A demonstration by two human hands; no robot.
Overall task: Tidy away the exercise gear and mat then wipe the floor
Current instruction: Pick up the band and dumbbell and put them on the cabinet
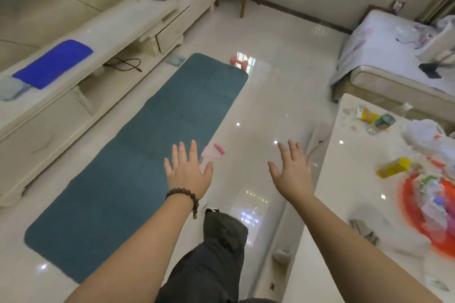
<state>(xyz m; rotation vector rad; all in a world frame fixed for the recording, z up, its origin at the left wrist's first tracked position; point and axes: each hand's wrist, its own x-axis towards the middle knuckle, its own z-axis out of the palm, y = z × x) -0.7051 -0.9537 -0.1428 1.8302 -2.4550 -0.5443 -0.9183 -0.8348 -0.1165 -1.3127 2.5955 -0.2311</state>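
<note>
Left hand (187,172): spread flat, fingers straight, holding nothing, over the mat's right edge, lower centre; bead bracelet (183,196) at the wrist.
Mat (138,160): teal, unrolled on the floor (270,96), centre-left.
Band (213,152): pink, just right of the mat.
Dumbbell (239,63): pink, at the mat's far corner.
Right hand (293,172): spread, empty, beside the counter (344,204).

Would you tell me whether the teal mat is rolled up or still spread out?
Spread out: the teal mat lies flat at full length on the floor.
</note>
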